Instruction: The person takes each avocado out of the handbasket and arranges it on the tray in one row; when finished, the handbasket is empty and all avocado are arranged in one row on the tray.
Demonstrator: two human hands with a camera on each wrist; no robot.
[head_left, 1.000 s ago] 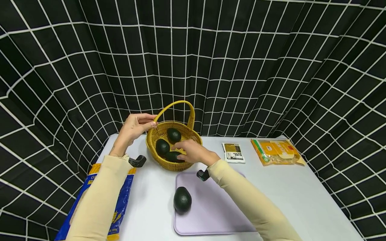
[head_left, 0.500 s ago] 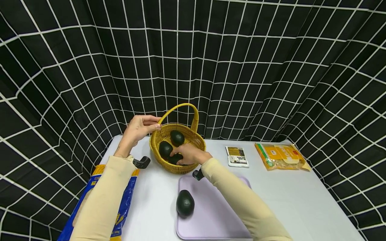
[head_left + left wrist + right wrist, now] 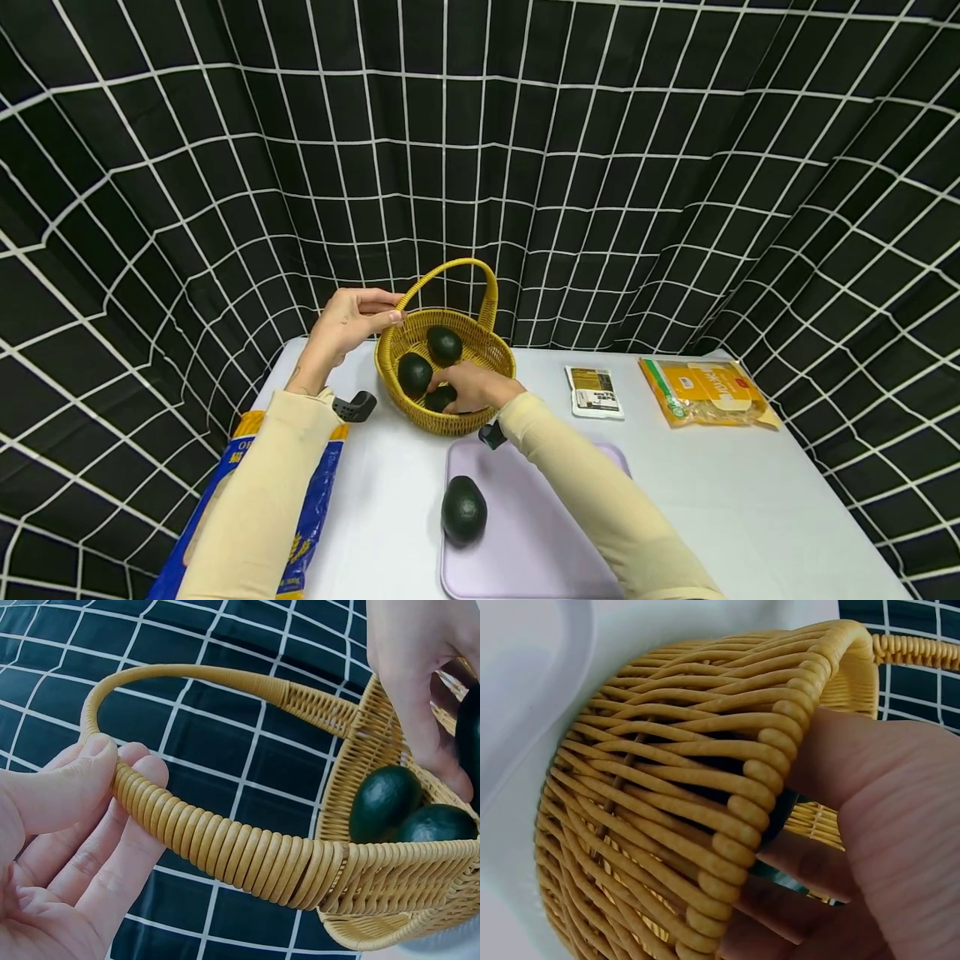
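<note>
In the head view, the left hand (image 3: 341,329) pinches the left side of the handle (image 3: 468,262), probably steadying the light basket (image 3: 450,423). The right hand (image 3: 477,387) reaches inside, gripping the nearest avocado (image 3: 438,397); two more avocados (image 3: 445,343) lie farther back and left. Another avocado (image 3: 464,510) sits near, on the left edge of the tray (image 3: 547,533), whose lip likely checks rolling.

The left wrist view shows thumb and fingertips on the handle, seemingly enough against tipping.

In the right wrist view, fingers curve over the rim; the weave hides much of their hold.
</note>
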